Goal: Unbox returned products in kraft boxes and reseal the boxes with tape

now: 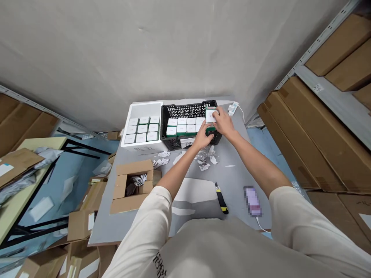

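Black crate (pixel 185 111): holding rows of white-topped boxes (pixel 181 121)
Foam box (pixel 146 110): holding nine more
Carton (pixel 127 205): standing open, containing crumpled paper (pixel 141 178)
Right hand (pixel 224 120): fingers gripping small box (pixel 210 116) at crate's right end
Left hand (pixel 203 136): covering near rim; cannot tell grip
Box cutter (pixel 222 201): lying nearer wearer
Paper scraps (pixel 204 167): littering crate's front

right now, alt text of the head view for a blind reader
A person's right hand grips a white-topped box at the right end of a black crate of similar boxes, left hand close by. A white bin holding more stands left; an open carton and knife lie nearer.
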Tool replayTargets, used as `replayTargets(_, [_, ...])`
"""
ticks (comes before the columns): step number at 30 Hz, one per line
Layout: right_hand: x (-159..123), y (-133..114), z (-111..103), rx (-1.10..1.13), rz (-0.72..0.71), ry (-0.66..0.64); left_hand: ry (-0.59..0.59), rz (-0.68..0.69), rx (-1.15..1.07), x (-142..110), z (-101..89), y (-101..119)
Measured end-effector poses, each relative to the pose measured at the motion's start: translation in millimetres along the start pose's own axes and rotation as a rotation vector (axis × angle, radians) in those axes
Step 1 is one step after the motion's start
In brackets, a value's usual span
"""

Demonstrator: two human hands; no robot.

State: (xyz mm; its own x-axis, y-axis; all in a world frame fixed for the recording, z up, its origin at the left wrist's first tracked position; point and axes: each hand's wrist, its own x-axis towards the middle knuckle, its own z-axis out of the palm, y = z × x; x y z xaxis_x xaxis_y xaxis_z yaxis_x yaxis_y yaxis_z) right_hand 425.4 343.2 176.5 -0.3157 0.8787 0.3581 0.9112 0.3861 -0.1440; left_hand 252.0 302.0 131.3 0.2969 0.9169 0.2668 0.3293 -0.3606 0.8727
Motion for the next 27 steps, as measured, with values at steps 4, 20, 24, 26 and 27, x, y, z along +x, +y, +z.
replayTargets(4, [11, 19, 29, -0.007, 0.010, -0.014, -0.054, -0.022, 0.008, 18, 11.0, -25])
replayTargets(20, [43, 71, 81, 0.128, -0.039, -0.214, -0.019, -0.192, 0.057, 45, 27.0, -66])
replayTargets(24, [28, 70, 110, 0.091, -0.012, -0.238, -0.031, -0.173, 0.136, 37, 30.8, -76])
replayTargets(26, [23, 65, 120, 0.042, 0.011, -0.270, -0.032, -0.164, 0.195, 33, 31.5, -78])
replayTargets(27, [22, 62, 124, 0.020, 0.024, -0.290, -0.032, -0.163, 0.226, 31, 31.1, -78])
